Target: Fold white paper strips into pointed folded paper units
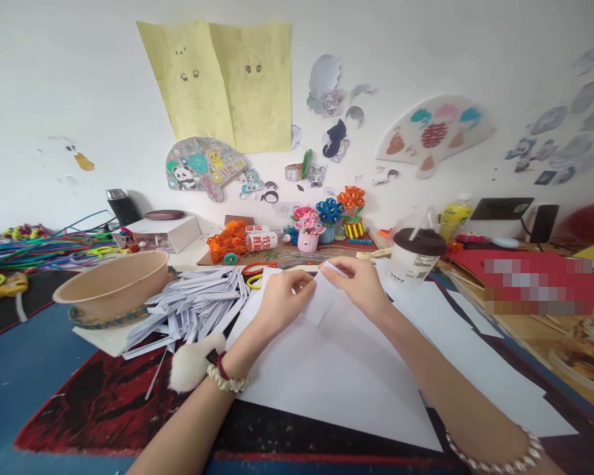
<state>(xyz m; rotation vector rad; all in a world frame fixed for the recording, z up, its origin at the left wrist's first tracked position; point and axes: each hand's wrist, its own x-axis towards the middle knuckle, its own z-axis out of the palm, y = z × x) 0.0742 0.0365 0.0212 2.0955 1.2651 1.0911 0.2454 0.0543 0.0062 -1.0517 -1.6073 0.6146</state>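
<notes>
A large white sheet (351,376) lies over a dark red and black mat (94,402), which shows to the sheet's left and along its near edge, with a blue tabletop (10,389) beyond the mat. Left of the sheet are a heap of narrow folded paper strips (193,307), a fluffy white thing (191,369) and, farther out, a beige bowl (109,280). More white paper (490,382) lies to the sheet's right, and a lidded cup (413,260) with a straw stands beyond its far right side. Behind the sheet, small pots of pink, blue and orange flowers (330,214) stand near the wall (426,46), which carries two yellow drawings (260,86), two decorated fans (433,135) and many small cut-outs. Both forearms reach in from the near side, and the hands meet above the sheet's far part, close together. The left hand (284,297), fingers curled, and the right hand (357,284), thumb beneath bent fingers, each pinch a small piece of white paper (319,303), which hangs between them over the sheet.
</notes>
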